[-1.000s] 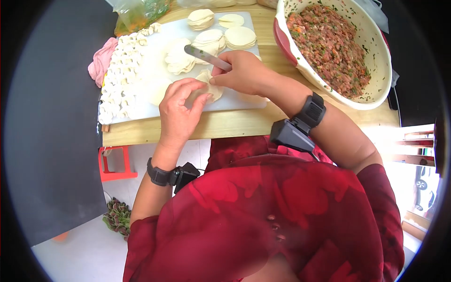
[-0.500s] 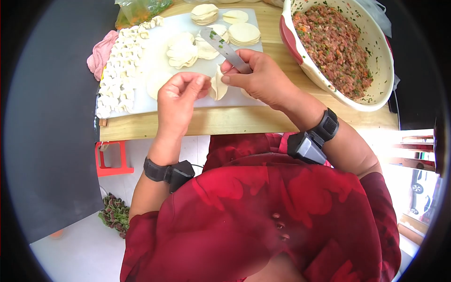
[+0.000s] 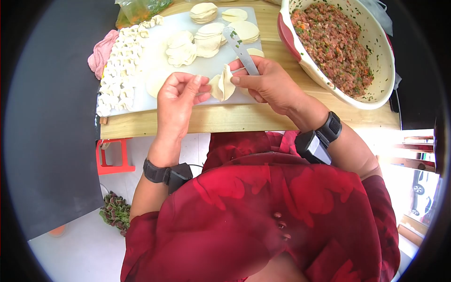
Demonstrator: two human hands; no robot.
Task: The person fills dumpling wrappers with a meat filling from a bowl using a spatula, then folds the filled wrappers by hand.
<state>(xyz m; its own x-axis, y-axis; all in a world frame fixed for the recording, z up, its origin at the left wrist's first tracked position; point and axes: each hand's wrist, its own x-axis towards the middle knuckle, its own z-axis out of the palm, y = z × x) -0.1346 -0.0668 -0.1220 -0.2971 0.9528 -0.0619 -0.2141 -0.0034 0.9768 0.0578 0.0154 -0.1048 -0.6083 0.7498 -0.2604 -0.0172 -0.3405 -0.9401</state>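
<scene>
Between my hands, a folded dumpling (image 3: 222, 86) hangs just above the near edge of the white board, its wrapper rising in a fold on the right. My left hand (image 3: 182, 96) pinches the left edge of the wrapper. With thumb and fingers, my right hand (image 3: 270, 83) grips the dumpling's right side. That hand also holds a flat metal spatula (image 3: 240, 50), pointing up and left with bits of green on its tip. Whether filling is inside the dumpling cannot be seen.
A white cutting board (image 3: 152, 56) carries stacks of round wrappers (image 3: 181, 49) and rows of finished dumplings (image 3: 122, 66). On the right stands a large bowl (image 3: 384, 87) of minced meat filling (image 3: 333, 47). A pink cloth (image 3: 102, 54) lies left of the board.
The dumpling has opened out wider and turned, showing more of the wrapper on the left. My right hand and the spatula have shifted slightly right and down.
</scene>
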